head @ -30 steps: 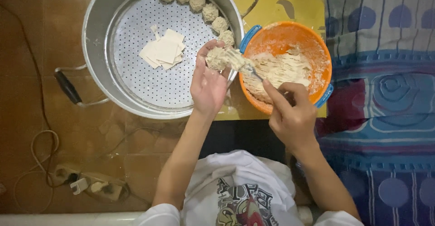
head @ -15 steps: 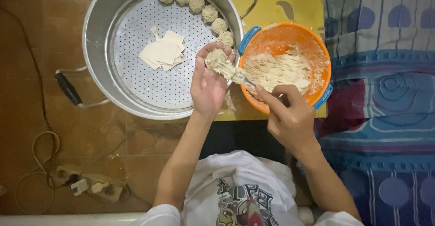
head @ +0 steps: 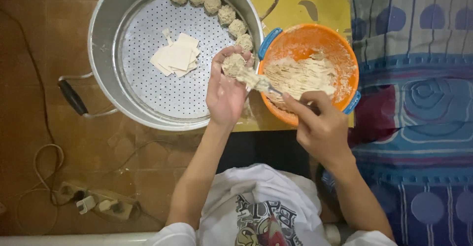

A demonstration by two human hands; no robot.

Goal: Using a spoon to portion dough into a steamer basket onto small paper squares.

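Left hand cupped around a lumpy dumpling, right hand pinching a spoon of pasty filling, glossy orange bowl, perforated metal steamer

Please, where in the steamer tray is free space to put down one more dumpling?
The perforated metal steamer tray is bare along its left and lower parts, below the stack of pale square wrappers. Its upper right rim is crowded with a row of six round dumplings, near the left hand.
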